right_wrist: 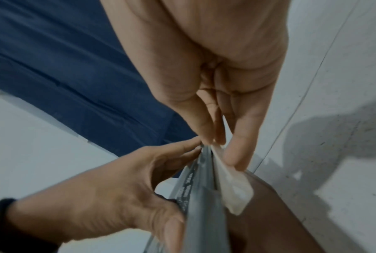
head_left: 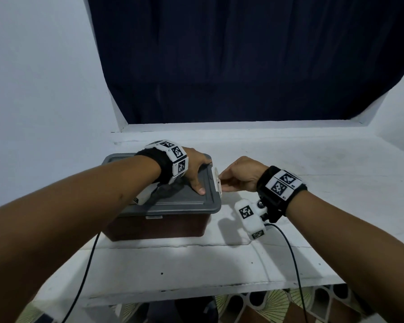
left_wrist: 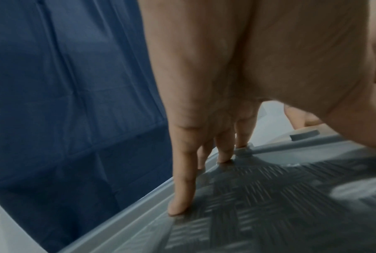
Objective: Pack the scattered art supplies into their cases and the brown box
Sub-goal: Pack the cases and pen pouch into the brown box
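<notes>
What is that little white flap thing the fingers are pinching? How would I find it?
Look at the white table, then the brown box with the grey lid on it. On the lid's right end sits a small white clip, pinched by the right hand while the left hand presses the lid. It is the only pale piece on that dark box.

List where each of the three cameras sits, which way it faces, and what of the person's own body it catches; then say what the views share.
Head: worn on the head, facing forward and down at the brown box on the white table; both forearms, left hand and right hand show.
Left wrist: looks along the left hand's fingers, straight and pressing the grey lid.
Right wrist: looks along the right hand at the white latch it pinches; the left hand shows too.
Shared: all three show the lid and the dark blue curtain.
</notes>
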